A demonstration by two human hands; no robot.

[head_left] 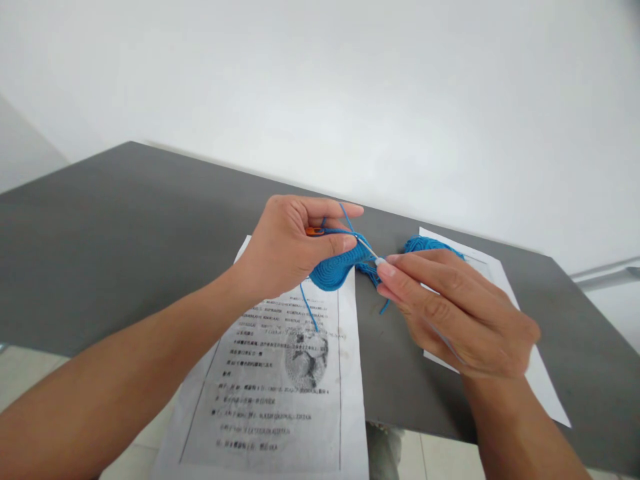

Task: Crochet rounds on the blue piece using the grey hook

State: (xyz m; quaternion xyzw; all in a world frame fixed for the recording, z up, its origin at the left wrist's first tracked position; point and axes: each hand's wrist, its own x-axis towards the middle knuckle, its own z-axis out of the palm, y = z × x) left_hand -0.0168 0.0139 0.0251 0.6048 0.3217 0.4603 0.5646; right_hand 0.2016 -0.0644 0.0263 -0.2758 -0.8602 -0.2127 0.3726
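Note:
Between the thumb and fingers of my left hand (295, 243) is a blue crochet piece (334, 270) with rounded rows of stitches. An orange stitch marker (315, 231) shows at its upper edge, and blue yarn passes up by my extended index finger. My right hand (450, 307) is closed around a crochet hook (381, 261) with a pale grip. The hook's thin metal shaft reaches to the edge of the piece near my left thumb; its tip is too small to make out. A yarn tail (309, 308) hangs below my left hand.
A printed sheet (270, 427) with text and a dark picture lies under my left hand, overhanging the grey table's (125, 247) front edge. Behind my right hand, a blue yarn ball (430, 245) sits by another white sheet (533, 373). A white wall rises beyond the table.

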